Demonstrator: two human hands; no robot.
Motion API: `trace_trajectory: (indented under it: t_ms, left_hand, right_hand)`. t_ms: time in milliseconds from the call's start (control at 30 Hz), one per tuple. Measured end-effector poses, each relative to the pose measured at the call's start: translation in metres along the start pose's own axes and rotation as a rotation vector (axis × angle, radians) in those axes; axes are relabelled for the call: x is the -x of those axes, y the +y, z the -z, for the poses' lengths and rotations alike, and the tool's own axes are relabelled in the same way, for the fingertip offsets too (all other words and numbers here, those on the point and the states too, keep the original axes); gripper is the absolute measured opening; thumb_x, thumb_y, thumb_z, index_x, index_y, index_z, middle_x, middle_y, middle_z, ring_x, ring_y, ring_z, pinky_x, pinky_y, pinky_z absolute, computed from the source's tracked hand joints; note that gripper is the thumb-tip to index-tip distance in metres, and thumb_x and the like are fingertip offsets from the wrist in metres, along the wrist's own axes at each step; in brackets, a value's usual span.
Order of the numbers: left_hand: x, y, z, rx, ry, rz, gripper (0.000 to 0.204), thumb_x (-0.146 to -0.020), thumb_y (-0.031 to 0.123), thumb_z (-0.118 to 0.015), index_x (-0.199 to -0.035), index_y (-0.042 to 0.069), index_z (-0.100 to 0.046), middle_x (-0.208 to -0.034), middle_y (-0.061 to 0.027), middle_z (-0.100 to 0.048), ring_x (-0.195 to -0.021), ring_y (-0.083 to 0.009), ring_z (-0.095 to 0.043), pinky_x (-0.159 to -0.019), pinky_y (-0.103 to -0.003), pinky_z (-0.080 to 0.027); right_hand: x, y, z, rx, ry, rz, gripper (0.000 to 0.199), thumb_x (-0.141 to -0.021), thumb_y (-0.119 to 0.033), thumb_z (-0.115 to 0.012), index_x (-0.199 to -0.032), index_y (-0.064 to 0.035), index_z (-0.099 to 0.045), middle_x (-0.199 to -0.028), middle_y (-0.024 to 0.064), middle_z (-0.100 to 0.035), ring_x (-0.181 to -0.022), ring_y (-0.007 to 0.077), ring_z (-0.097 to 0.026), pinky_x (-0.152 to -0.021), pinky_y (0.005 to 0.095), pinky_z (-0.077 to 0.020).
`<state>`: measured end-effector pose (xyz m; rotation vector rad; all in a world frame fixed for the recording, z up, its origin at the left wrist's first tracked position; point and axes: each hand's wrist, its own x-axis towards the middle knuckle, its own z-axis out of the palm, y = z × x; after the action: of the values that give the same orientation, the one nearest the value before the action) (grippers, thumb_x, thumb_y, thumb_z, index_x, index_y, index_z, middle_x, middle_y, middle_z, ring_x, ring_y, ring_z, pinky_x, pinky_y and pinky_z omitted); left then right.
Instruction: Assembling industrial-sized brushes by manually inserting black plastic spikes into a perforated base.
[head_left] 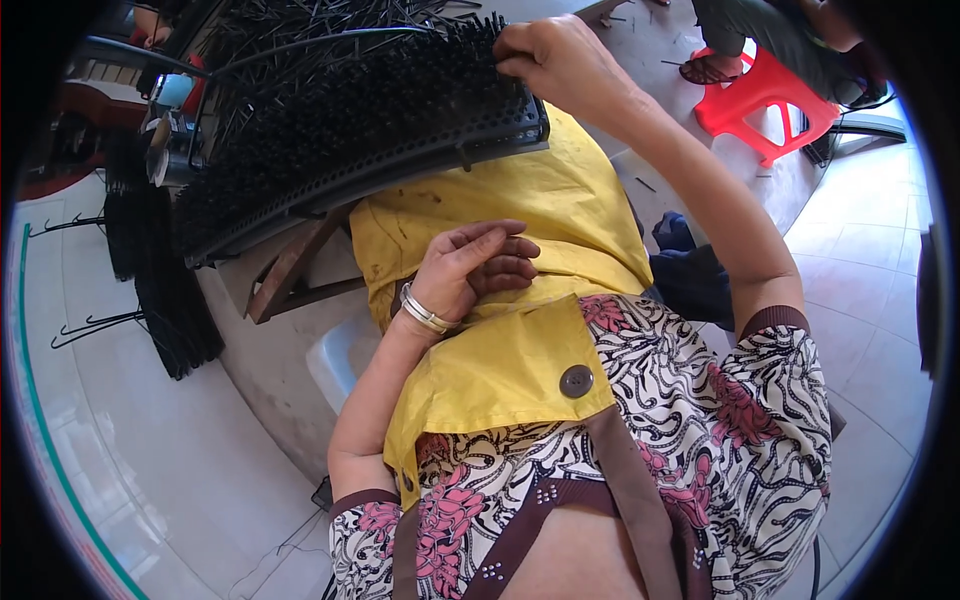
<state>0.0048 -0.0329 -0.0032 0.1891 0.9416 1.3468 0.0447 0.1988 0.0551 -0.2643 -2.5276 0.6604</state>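
Right hand (566, 62), 1 o'clock, fingertips at black bristles (400, 92); can't tell whether pinching. Left hand (472, 268), centre, loosely curled, empty. Light, steady touch probably best.

Person's bare right hand (565, 65), fingertips pinched together at right end of dense black bristly pieces (340, 115) standing in long black perforated tray (490, 133); any held piece too small to tell. Bare left hand (470, 265) half-curled over yellow apron (500, 200), silvery bangles (427, 312) on wrist. Red plastic stool (765, 105) upper right.
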Motion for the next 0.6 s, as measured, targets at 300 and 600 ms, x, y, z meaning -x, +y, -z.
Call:
trace_trajectory:
  t_ms: [300, 600]
  left_hand:
    - [-0.003, 0.003, -0.003, -0.001, 0.012, 0.003, 0.035, -0.088, 0.019, -0.048, -0.114, -0.005, -0.047, -0.098, -0.0171, -0.059, -0.083, -0.0232, -0.061, -0.074, -0.033, -0.051]
    - [-0.002, 0.005, -0.005, 0.051, 0.083, 0.052, 0.034, -0.086, 0.017, -0.052, -0.112, -0.004, -0.049, -0.094, -0.0171, -0.060, -0.080, -0.0247, -0.061, -0.074, -0.033, -0.051]
  right_hand:
    - [0.024, 0.016, -0.005, 0.153, 0.126, 0.149, 0.016, -0.073, -0.012, -0.064, -0.083, -0.0007, -0.059, -0.069, 0.0148, -0.058, -0.062, 0.0321, -0.057, -0.056, 0.0337, -0.0464]
    - [0.000, 0.021, 0.016, 0.016, 0.227, 0.020, 0.016, -0.079, -0.009, -0.061, -0.089, 0.0030, -0.060, -0.072, 0.0122, -0.062, -0.062, 0.0160, -0.061, -0.055, 0.0245, -0.0458]
